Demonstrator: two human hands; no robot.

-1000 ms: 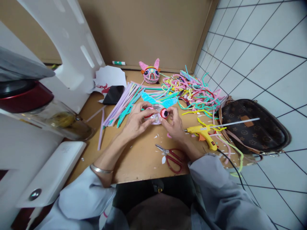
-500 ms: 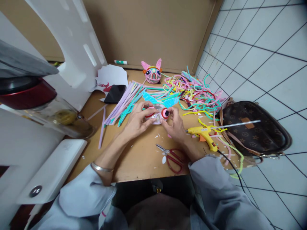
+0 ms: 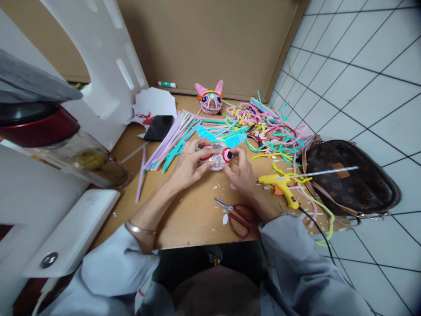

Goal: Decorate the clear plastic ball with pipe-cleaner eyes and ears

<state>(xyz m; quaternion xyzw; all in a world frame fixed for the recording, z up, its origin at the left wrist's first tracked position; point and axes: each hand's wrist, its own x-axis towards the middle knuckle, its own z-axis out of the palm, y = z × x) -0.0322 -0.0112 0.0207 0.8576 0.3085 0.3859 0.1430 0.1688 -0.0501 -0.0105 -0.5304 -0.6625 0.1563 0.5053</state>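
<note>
Between my two hands is a pipe-cleaner animal head (image 3: 216,164) with blue ears, a pale lilac body and round pink, red and black eyes. My left hand (image 3: 194,163) is closed on its left side, fingers partly over one eye. At the other side my right hand (image 3: 240,169) pinches the edge by the right eye (image 3: 227,155). Behind it stands a similar pink-eared head (image 3: 211,102). Red-handled scissors (image 3: 235,216) lie on the table near my right forearm. To the right rests a yellow glue gun (image 3: 279,182) with a glue stick in it.
Lilac and teal pipe cleaners (image 3: 164,142) lie left of the hands, beside a black phone (image 3: 159,127). A tangled pile of pipe cleaners (image 3: 272,127) sits at the back right, near a brown handbag (image 3: 348,175). A glass jar (image 3: 95,153) and white power bank (image 3: 75,232) are at left.
My right fingers and the right eye have shifted very slightly. Both hands stay on the animal head; the view has moved a little.
</note>
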